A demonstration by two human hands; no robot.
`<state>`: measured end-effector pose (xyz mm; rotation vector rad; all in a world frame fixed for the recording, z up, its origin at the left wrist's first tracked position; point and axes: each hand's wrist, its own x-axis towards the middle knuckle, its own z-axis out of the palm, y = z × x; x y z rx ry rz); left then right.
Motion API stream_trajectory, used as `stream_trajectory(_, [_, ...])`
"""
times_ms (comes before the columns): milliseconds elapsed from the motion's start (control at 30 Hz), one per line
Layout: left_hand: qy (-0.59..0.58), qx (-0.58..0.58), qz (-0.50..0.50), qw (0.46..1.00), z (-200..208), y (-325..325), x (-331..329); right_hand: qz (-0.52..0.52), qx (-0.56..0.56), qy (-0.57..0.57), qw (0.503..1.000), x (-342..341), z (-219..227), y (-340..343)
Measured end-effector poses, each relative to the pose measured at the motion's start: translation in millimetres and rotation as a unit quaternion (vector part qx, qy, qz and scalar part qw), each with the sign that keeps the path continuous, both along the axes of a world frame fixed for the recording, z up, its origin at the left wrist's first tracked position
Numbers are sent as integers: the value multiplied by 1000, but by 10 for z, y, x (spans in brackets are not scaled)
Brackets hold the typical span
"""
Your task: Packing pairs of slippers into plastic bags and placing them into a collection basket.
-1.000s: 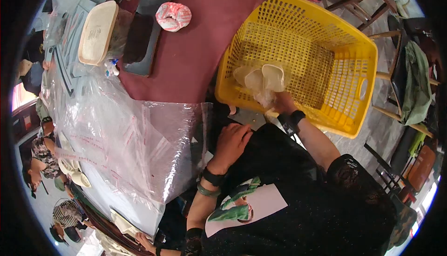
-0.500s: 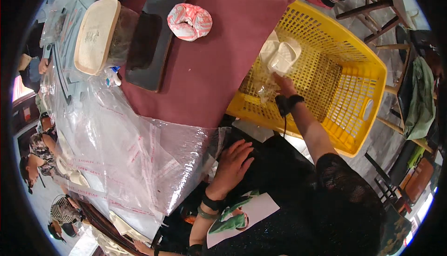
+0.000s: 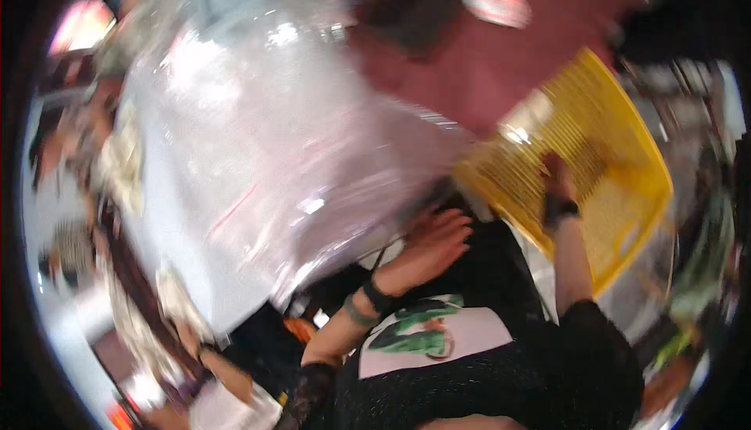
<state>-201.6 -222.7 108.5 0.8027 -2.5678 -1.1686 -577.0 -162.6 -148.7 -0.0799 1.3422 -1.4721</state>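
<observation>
At the far left, blurred, a heap of pale pieces lies along the edge of the work surface. Below it, a co-worker's hand is at another pale piece, a shallow form; whether it grips that form cannot be told. Clear plastic film, creased and glaring, covers much of the surface to the right of these. Next, the left hand is open, palm down, fingers extended, over the dark clothing near the film's edge; nothing is seen in it. A dark band and a green bangle are on its wrist. Beyond, a maroon cloth bears a round pink-and-white object. A pale container (outline smeared, count uncertain) lies inside the yellow basket, toward its upper left, by the cloth. The right hand reaches into the basket, near that container; its fingers are blurred, so whether they are closed on anything cannot be told. At the far right hangs a green cloth, also blurred
</observation>
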Motion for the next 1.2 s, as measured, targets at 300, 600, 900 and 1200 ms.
stream_trajectory(300, [61, 60, 30, 996, 626, 284, 776, 402, -153, 260, 865, 1071, 3747, -449])
stream_trajectory(600, [138, 22, 284, 948, 1066, 625, 1688, 567, -375, 613, 403, 2744, 4644, -546])
stream_trajectory(900, [6, -348, 718, 603, 1168, 886, 3833, 638, -472, 531, 297, 3508, 4683, -479])
stream_trajectory(1200, [-257, -360, 751, 490, 841, 593, 4321, 647, -383, 525, 398, 3256, 4627, -420])
